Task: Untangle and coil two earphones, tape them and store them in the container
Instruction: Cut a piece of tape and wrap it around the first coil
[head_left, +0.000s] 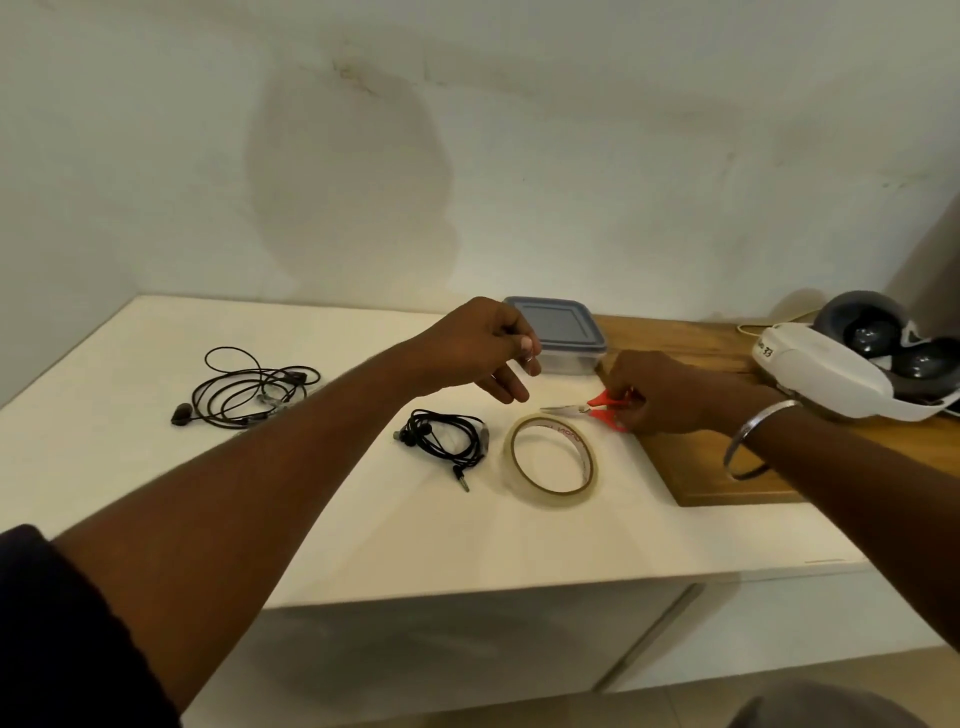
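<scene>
A small coiled black earphone (447, 441) lies on the white table (363, 519), with a strip of tape round its right side. A second, looser black earphone (244, 392) lies at the far left. A roll of clear tape (550, 461) lies flat beside the coiled one. Red-handled scissors (597, 408) rest on the table, and my right hand (660, 397) grips their handles. My left hand (483, 353) hovers above the table, its thumb and forefinger pinched together, apparently on a small piece of clear tape. A lidded clear container (563, 338) stands behind my left hand.
A wooden board (717, 467) covers the table's right part. A white and grey headset (857, 364) lies on it at the far right. A wall closes off the back and the left side. The table's front edge runs below my forearms.
</scene>
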